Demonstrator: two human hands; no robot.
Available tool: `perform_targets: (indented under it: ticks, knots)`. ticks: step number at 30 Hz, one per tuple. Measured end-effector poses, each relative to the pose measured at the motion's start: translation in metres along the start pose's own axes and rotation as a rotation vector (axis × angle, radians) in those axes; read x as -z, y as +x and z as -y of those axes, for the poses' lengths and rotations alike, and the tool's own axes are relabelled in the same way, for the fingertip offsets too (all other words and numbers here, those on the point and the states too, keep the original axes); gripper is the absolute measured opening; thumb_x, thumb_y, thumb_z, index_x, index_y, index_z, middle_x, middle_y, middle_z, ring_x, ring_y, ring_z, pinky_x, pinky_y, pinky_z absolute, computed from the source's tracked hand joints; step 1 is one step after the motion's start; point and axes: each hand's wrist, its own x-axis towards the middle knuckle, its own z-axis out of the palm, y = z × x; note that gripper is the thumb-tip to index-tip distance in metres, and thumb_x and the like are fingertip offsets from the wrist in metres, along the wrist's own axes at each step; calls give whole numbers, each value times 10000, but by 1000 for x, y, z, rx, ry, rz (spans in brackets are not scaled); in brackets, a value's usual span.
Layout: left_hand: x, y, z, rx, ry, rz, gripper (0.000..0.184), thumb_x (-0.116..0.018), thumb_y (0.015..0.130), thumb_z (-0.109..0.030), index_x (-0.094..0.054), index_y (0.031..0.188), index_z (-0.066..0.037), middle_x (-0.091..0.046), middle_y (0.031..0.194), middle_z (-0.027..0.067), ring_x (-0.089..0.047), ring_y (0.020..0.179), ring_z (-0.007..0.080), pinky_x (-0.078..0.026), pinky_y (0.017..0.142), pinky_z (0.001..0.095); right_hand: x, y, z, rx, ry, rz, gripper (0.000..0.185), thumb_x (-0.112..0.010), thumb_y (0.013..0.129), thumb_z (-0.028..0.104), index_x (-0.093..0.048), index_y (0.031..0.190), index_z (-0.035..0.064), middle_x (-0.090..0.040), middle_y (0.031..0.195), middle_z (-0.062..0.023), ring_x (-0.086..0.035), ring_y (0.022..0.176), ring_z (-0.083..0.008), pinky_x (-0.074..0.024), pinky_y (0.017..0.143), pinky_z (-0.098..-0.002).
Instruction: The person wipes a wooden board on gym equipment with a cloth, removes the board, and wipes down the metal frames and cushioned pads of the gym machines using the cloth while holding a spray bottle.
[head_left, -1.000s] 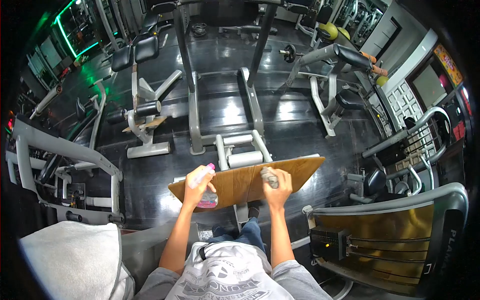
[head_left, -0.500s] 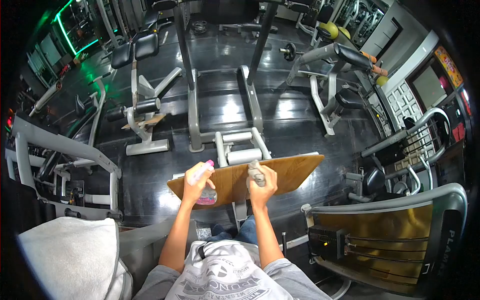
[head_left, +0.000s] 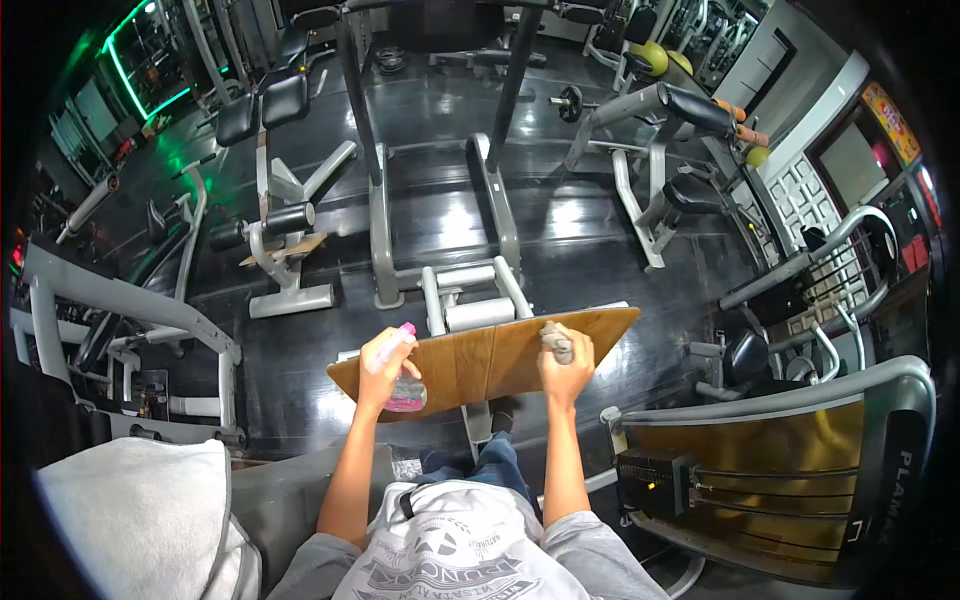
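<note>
A clear spray bottle (head_left: pixel 405 394) with a pink nozzle tip and pinkish contents is gripped in my left hand (head_left: pixel 385 360), in front of the left part of a brown wooden board (head_left: pixel 465 368). My right hand (head_left: pixel 566 368) is closed around a bunched greyish cloth (head_left: pixel 556 343) against the right part of the board. The board is tilted, wood-grained and has a seam near its middle. My fingers hide part of both the bottle and the cloth.
A grey metal machine frame (head_left: pixel 388 230) with rollers stands just beyond the board. To my left lies a white towel (head_left: pixel 140 510). A machine with a brown panel (head_left: pixel 750 480) stands at my right. Benches, such as one with a black seat (head_left: pixel 697 194), stand further off.
My right hand has moved to the right along the board with the cloth. My left hand stays nearly where it was, holding the bottle. A foot now shows below the board.
</note>
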Motion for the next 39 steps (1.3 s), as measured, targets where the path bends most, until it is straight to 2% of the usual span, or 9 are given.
perform_targets:
  ticks: [6,16,17,21,29,32,34,36,39]
  knots:
    - [-10,-5,-15,58,36,-49,146,-627,931,-116,-639,899,25,-611,843,57,-636,606,126,-507,548,243,-14,0,6,-190,161,-126,320,-771,666,8,-687,970,62,-692,948,-97,-640,880,-291,-503,808,-394]
    - [-67,4,-38,-182,447,68,186,-662,903,-137,-691,852,39,-619,810,75,-626,682,125,-480,618,255,-6,-19,19,66,195,232,378,-694,612,-11,-693,973,104,-679,971,-70,-622,913,-286,-515,809,-389]
    - [-75,4,-45,-178,465,49,181,-728,851,-172,-707,874,6,-627,742,80,-567,667,169,-451,627,317,-5,-16,14,64,170,214,370,-699,618,0,-696,969,117,-676,966,-55,-625,903,-274,-517,793,-383]
    - [-93,18,-48,-359,619,110,159,-755,797,-187,-740,837,-34,-672,725,77,-546,712,237,-454,694,335,8,7,-3,11,129,119,356,-716,623,11,-702,962,117,-671,936,-65,-627,875,-280,-512,774,-387]
    - [-122,45,-33,-335,515,208,210,-694,831,-220,-739,799,-17,-673,700,99,-586,679,221,-452,666,338,30,52,-30,-139,92,-8,274,-757,678,52,-712,943,107,-681,939,-58,-633,872,-284,-509,772,-393]
    - [-130,51,-29,-254,364,215,258,-655,843,-230,-731,792,10,-678,709,112,-614,660,208,-462,632,330,41,75,-12,-84,-3,173,227,-753,701,119,-720,925,118,-679,935,-50,-631,867,-280,-515,771,-388]
    - [-133,55,-23,-222,324,216,288,-637,847,-238,-725,787,30,-680,715,122,-625,649,201,-465,612,321,44,94,-2,24,-23,506,208,-743,717,189,-727,916,133,-673,932,-42,-623,864,-279,-523,777,-379]
    - [-134,59,-13,-88,135,220,315,-621,839,-233,-712,768,60,-681,729,140,-634,648,188,-481,614,292,38,118,7,135,-68,600,204,-723,706,196,-734,893,116,-681,888,-105,-652,850,-306,-528,769,-385]
    - [-132,61,-20,-50,131,249,387,-622,815,-300,-702,748,73,-673,723,142,-654,658,190,-509,643,278,21,161,13,195,-152,1107,319,-703,685,291,-747,929,90,-695,850,-215,-675,832,-376,-539,759,-417]
